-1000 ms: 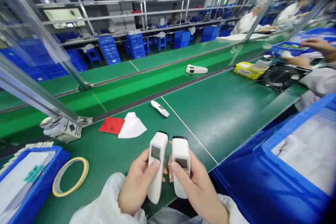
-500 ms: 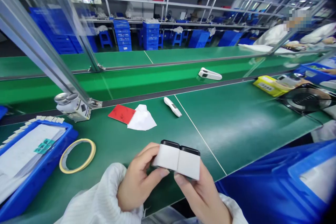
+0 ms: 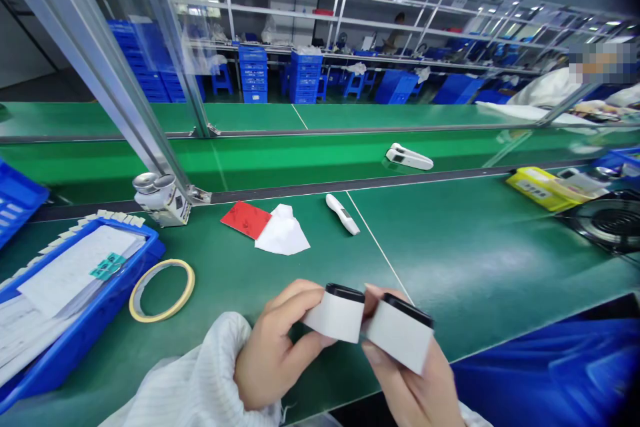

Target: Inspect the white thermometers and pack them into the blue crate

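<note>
My left hand is closed around a white block-shaped device with a black top edge. A second, like device is gripped in my right hand, tilted down to the right. A narrow gap parts the two devices, and only their blunt white ends face me; the rest is hidden. Beyond them on the green bench lie a slim white handheld device, a white paper piece and a red card. A roll of cream tape lies left of my left hand.
At the left stands a blue bin holding papers. Behind it, a small box sits by the metal post. White devices rest on the green conveyor. A yellow tray is at right; a co-worker's white sleeve shows beyond.
The two devices were side by side and touching; now they are apart, the right one tilted further. My view has turned slightly left, shifting the scene right.
</note>
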A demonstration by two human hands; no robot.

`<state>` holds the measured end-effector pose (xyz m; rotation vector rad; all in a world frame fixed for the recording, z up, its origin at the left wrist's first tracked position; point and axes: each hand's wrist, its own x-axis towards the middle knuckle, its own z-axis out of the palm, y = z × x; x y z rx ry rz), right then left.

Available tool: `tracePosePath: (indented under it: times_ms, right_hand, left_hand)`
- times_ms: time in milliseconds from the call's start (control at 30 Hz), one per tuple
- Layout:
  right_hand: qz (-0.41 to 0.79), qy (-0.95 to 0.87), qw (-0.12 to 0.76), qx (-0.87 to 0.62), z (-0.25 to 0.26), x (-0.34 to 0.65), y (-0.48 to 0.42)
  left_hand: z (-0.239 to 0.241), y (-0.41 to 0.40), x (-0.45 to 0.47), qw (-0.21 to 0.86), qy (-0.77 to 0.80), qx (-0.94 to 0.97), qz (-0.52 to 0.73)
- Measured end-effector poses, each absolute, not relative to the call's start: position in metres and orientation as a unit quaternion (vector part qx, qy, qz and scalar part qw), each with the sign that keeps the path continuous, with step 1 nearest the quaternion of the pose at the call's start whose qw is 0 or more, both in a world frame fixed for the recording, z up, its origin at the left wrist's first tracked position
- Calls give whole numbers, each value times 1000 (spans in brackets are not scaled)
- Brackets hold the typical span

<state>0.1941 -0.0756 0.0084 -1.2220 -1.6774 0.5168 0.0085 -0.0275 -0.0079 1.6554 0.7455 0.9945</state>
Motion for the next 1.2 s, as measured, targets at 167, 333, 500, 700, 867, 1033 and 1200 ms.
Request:
tracePosePath:
  times_ms: [167, 333, 500, 700, 867, 1033, 1200]
  right_hand:
    - [198, -693, 501, -480, 14, 201, -88]
    - [90, -805, 378, -448, 26, 191, -85]
    - [102, -846, 339, -399, 30, 194, -75]
    - [122, -791, 409, -438, 19, 192, -67]
    - [110, -827, 343, -431, 26, 179, -68]
    - [210, -722, 462, -470, 16, 186, -56]
    - [253, -729, 272, -574, -5, 171, -35]
  left_hand:
    - [-10, -29, 9, 453, 331, 717, 413]
    - [-13, -28, 7, 424, 339, 733, 411]
    - [-15, -26, 1, 401, 356, 732, 420]
    - [-12, -24, -5, 396, 365, 727, 426]
    - [-10, -24, -9, 432, 374, 708, 414]
    - [-9, -23, -15, 476, 394, 673, 407]
    - [-6, -19, -34, 678, 367, 513, 376]
